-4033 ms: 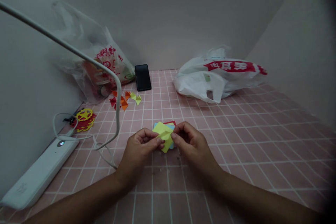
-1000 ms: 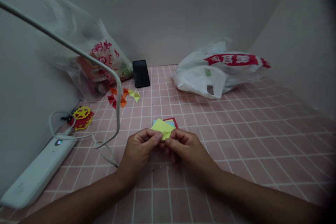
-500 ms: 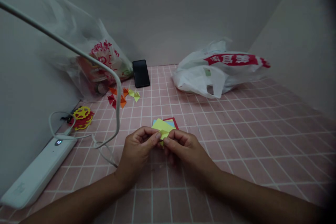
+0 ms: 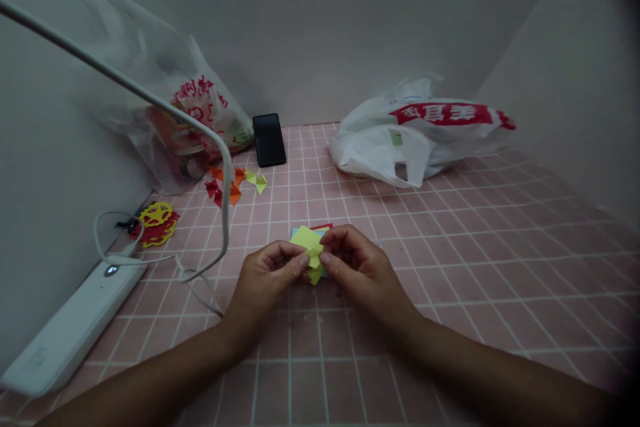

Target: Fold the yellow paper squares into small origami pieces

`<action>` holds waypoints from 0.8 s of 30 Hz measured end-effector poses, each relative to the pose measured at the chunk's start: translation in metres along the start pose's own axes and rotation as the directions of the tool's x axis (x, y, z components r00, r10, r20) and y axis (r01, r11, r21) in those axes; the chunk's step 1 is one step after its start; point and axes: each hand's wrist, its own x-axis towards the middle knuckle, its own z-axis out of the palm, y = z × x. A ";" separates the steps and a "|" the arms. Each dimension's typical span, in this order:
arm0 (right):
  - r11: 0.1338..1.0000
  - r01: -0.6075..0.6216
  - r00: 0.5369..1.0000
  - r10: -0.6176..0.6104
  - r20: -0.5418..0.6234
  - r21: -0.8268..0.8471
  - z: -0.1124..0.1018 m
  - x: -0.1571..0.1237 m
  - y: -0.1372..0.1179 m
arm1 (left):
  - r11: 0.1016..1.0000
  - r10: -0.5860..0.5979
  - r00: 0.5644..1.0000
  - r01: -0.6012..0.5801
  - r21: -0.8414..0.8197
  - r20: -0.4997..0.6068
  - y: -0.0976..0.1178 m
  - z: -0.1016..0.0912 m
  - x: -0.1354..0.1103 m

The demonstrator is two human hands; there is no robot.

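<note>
Both hands meet over the pink tiled tabletop [image 4: 450, 267]. My left hand [image 4: 264, 281] and my right hand [image 4: 356, 267] each pinch a small folded yellow-green paper piece [image 4: 313, 257] between thumb and fingers, holding it just above the surface. Right behind it lies a small stack of coloured paper squares [image 4: 306, 236], yellow on top with blue and red edges showing; my right hand covers its right part.
A white lamp arm [image 4: 150, 103] arcs over the left side, above a white power strip [image 4: 75, 327] with cable. Folded paper bits [image 4: 235, 185], yellow-red paper cutouts [image 4: 157, 221], a clear bag [image 4: 185, 127], a black phone [image 4: 269, 139] and a white plastic bag [image 4: 420, 140] lie further back.
My right hand has shifted up and to the right, and the yellow-green piece has turned between the fingers, a lower flap now showing. My left hand has barely moved.
</note>
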 end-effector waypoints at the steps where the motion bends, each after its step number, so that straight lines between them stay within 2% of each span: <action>1: 0.998 0.010 1.000 -0.011 -0.002 -0.059 -0.001 0.001 -0.001 | 1.000 -0.010 1.000 0.010 -0.001 0.017 0.001 0.000 0.000; 5: 0.980 0.005 1.000 -0.004 0.009 -0.200 -0.004 0.004 -0.002 | 0.999 -0.022 0.999 0.021 0.024 0.028 0.003 0.001 -0.001; 11: 0.986 -0.011 0.998 0.021 0.062 -0.164 -0.005 0.006 -0.002 | 0.997 -0.008 0.998 0.003 0.082 0.055 0.003 -0.002 -0.001; 18: 0.983 0.006 0.997 0.008 0.075 -0.183 -0.007 0.008 -0.002 | 0.999 -0.030 0.997 0.028 0.033 0.075 0.005 -0.003 -0.001; 24: 0.984 0.023 0.995 -0.006 0.097 -0.177 -0.007 0.006 -0.005 | 0.998 0.014 0.996 -0.019 0.067 0.085 0.005 -0.003 0.000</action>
